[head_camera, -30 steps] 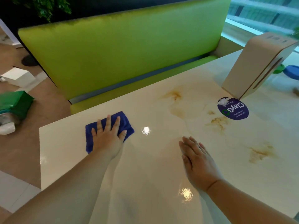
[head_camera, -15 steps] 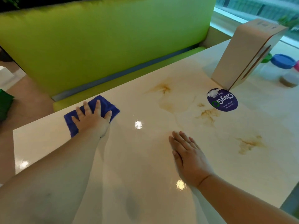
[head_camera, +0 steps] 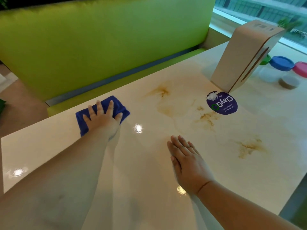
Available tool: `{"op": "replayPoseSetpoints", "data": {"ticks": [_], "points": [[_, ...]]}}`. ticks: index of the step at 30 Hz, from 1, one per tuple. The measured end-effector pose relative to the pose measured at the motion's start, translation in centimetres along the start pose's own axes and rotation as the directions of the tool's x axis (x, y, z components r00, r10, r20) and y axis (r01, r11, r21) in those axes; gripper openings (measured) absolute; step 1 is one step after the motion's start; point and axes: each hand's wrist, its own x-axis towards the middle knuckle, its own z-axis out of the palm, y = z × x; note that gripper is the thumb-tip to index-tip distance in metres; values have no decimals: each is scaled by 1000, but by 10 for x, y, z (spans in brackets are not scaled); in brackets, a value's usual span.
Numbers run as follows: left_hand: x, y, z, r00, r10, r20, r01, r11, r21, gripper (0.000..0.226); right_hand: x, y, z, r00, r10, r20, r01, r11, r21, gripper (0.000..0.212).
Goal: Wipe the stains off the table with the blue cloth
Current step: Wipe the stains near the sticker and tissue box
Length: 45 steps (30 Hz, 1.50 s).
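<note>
Left hand (head_camera: 103, 118) flat on the blue cloth (head_camera: 120, 107), fingers (head_camera: 110, 106) spread wide across it, palm pressing the folded cloth onto the table (head_camera: 149, 188) close to the far edge, toward the left end. Nothing pinched, nothing gathered, just an open palm bearing down. Right hand (head_camera: 189, 161) lies flat on the bare top nearer the front edge, fingers straight and pressed together, and it looks like a brace. The work is all to the right of the cloth: one brown stain (head_camera: 162, 92) by the far edge, a little way off from the cloth; a speckled patch (head_camera: 206, 117) just beside the round purple sticker (head_camera: 221, 103); a third smear (head_camera: 249, 147) out toward the right edge, well apart from the rest. None of them looks wiped yet, so I'd call this the very start. To do it well, slide the cloth along the far edge into that nearest stain with the weight over the palm, so it doesn't bunch or slip out from under the fingers. Short overlapping passes, I'd say, drawing the mess inward rather than smearing it across the glossy top. Mind the beige box (head_camera: 244, 53) standing behind the sticker near the far right corner, and the lidded jars (head_camera: 280, 63) beside it, since a wide sweep could knock them.
</note>
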Motion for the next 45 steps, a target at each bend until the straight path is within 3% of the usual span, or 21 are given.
{"op": "replayPoseSetpoints", "data": {"ticks": [6,11,14,17,20,24,28,34,39,41,43,45], "points": [[-59,31,22,963,257,-79,-255,966,35,72,1,-3,-5,1000,8,-1,-8,1000,9,53],[-118,45,42,907,421,-29,-418,906,68,73,2,-2,-7,1000,-23,1,22,999,44,51],[-130,43,39,877,477,54,-471,876,-102,66,3,-3,-11,998,16,-54,-7,986,164,47],[-134,30,17,918,392,-59,-377,816,-438,54,8,-9,-14,984,138,-114,-103,956,275,40],[-139,12,6,935,290,-206,-354,811,-466,48,29,-40,-8,984,-38,-172,61,990,125,39],[-148,-7,2,954,206,-217,-290,813,-504,46,58,-99,1,975,-206,80,208,978,-20,52],[-165,-30,2,958,199,-208,-278,826,-490,48,67,-93,17,946,-142,292,199,964,-175,66],[-183,-69,9,977,86,-193,-173,849,-500,47,69,-64,12,965,54,257,8,972,-236,57],[-184,-66,15,976,117,-186,-199,830,-522,45,-6,-90,15,911,-266,315,318,940,-124,59],[-185,-67,14,970,152,-192,-230,834,-502,44,-13,-73,13,894,-315,320,365,925,-108,61],[-188,-72,12,960,175,-216,-263,826,-499,43,-4,-45,6,940,-236,247,270,956,-113,67],[-192,-77,13,954,184,-237,-282,817,-503,41,11,-20,0,974,-59,218,95,982,-162,74]]}}
